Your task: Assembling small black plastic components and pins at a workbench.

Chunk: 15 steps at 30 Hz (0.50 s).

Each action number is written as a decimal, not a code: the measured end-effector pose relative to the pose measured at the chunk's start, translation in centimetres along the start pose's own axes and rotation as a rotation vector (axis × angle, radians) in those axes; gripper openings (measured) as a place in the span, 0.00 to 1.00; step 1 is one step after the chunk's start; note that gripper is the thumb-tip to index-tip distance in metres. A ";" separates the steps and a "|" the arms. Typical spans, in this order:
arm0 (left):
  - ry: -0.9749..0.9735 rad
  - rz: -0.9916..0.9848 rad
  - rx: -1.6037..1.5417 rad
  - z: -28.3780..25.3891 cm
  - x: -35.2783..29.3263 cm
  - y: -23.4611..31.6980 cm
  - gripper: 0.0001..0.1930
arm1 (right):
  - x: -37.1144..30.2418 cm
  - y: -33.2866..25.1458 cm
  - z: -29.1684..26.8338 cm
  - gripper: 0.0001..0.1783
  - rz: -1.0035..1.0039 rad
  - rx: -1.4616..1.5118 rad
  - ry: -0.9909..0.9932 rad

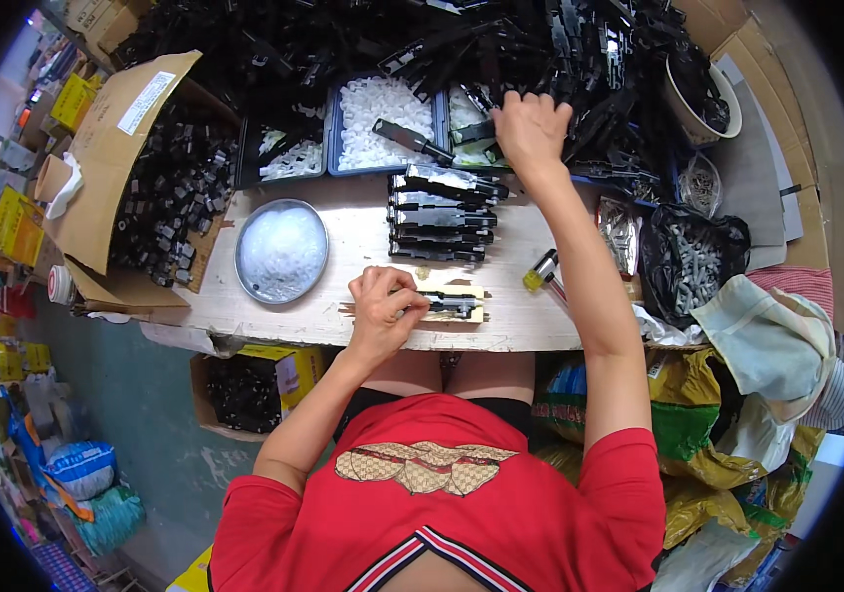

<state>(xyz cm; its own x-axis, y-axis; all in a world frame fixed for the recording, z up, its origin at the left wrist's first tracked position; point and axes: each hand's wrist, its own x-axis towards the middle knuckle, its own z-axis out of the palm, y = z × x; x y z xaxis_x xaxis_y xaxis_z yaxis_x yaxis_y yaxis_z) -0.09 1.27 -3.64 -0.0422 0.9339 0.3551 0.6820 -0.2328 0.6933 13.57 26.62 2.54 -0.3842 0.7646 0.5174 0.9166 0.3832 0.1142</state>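
My left hand (383, 308) is closed in a pinch at the left end of a slim black plastic part (454, 304), which lies on a pale yellow block (478, 293) near the table's front edge. Further off, my right hand (533, 133) reaches into a heap of long black plastic parts (590, 89). Its fingers are bent, with the tips hidden; what they hold, if anything, does not show. Between the hands lies a row of several black assemblies (442, 219). One black part (412, 138) rests across a blue tray of white plastic pieces (373, 104).
A round metal dish (282, 252) of small pale pieces stands left of the row. Beyond it, a cardboard box (96, 197) holds small black parts. At right lie a yellow-ended bottle (540, 271), a black bag (703, 261) of grey pieces and a cloth (772, 340).
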 end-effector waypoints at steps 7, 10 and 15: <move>0.024 0.005 0.027 0.2 0.0 0.0 0.05 | 2.8 -0.5 -2.1 0.10 0.148 -0.034 -0.172; 0.035 0.040 0.025 0.3 0.2 -0.4 0.06 | 1.7 2.6 -3.9 0.15 0.226 0.264 -0.010; 0.035 0.019 -0.090 -0.8 0.0 -0.6 0.14 | -5.4 2.4 -8.0 0.16 0.225 1.042 -0.219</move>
<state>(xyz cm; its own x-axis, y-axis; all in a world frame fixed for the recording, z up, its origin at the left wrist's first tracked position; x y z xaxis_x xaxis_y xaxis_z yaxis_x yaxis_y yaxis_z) -1.10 1.22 -3.60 -0.0566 0.9193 0.3895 0.6145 -0.2754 0.7393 18.79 19.24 6.80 -0.3259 0.9083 0.2621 0.4634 0.3951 -0.7932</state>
